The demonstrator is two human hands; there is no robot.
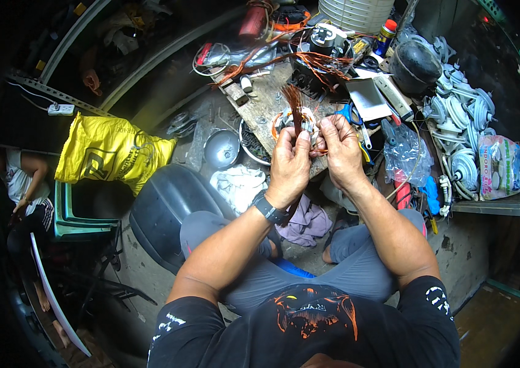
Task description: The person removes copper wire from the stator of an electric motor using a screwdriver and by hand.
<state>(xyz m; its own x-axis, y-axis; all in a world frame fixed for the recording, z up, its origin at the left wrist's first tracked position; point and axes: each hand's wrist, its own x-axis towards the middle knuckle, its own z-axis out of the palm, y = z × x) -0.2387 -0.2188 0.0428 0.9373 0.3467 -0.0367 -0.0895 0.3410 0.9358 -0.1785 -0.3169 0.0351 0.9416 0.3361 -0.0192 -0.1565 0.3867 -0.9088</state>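
One long reddish-brown wire bundle [295, 110] is clasped in the left hand [290, 164]. Just right of the bundle, the right hand [344, 153] pinches something indistinct.

The left hand [290, 164] is gripping an upright bundle of copper wire [295, 104], and right beside it the right hand [343, 150] is bending its fingers inward, whatever lies between them being too small to tell. A wooden board [260, 107] is lying just beyond; blue-handled scissors [347, 112] are resting near the right hand. Over to the left, a metal bowl [221, 148] is sitting between a yellow sack [110, 150] and the board.
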